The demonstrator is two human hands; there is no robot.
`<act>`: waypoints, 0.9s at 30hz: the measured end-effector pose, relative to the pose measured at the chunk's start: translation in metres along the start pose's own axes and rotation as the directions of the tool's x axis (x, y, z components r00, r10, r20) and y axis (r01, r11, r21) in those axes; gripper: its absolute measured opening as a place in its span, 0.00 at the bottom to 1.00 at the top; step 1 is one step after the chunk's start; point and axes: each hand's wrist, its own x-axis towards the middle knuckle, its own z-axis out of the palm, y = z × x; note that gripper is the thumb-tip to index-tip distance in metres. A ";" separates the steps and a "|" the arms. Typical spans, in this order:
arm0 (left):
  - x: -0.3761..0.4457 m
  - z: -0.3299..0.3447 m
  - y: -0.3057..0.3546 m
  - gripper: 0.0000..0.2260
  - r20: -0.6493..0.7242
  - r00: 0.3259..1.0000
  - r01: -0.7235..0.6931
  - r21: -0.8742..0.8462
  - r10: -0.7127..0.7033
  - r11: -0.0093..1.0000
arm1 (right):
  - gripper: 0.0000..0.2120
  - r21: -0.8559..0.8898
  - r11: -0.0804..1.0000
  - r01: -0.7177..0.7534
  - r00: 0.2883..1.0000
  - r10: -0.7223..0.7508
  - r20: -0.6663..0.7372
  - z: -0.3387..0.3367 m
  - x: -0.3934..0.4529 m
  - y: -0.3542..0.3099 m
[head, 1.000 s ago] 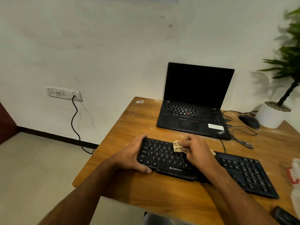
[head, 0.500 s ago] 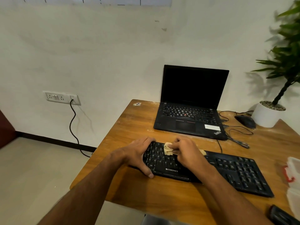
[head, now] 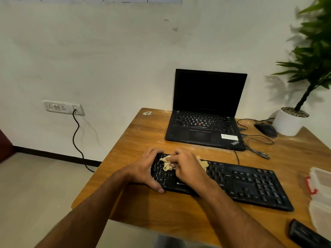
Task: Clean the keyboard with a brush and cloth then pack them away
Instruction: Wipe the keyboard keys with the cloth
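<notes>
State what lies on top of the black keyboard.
On the keyboard lies a beige cloth, gripped by the right hand; the left hand holds its end. Keys beneath them are hidden.

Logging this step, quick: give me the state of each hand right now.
Left hand: grips the left end of the keyboard.
Right hand: pinches the cloth against the keys.

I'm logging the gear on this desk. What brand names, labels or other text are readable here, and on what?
"ThinkPad": black open laptop, front right corner of its palm rest.
"ZE...": black external keyboard, front edge; the right hand hides the rest.
White sticker on the laptop, small sticker on the wooden table: too blurred to read.
</notes>
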 end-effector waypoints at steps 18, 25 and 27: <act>0.001 0.001 -0.005 0.59 -0.024 0.999 -0.049 -0.023 0.049 0.999 | 0.13 0.005 0.998 0.065 0.998 -0.065 -0.009 0.004 -0.006 -0.011; 0.003 0.002 -0.008 0.57 -0.014 0.999 -0.049 -0.044 0.049 0.998 | 0.15 -0.058 0.997 -0.056 0.998 0.057 0.019 -0.023 -0.038 0.027; 0.003 0.003 -0.008 0.57 -0.022 0.998 -0.053 -0.043 0.052 0.998 | 0.15 -0.047 0.998 -0.040 0.999 0.041 0.019 -0.019 -0.034 0.018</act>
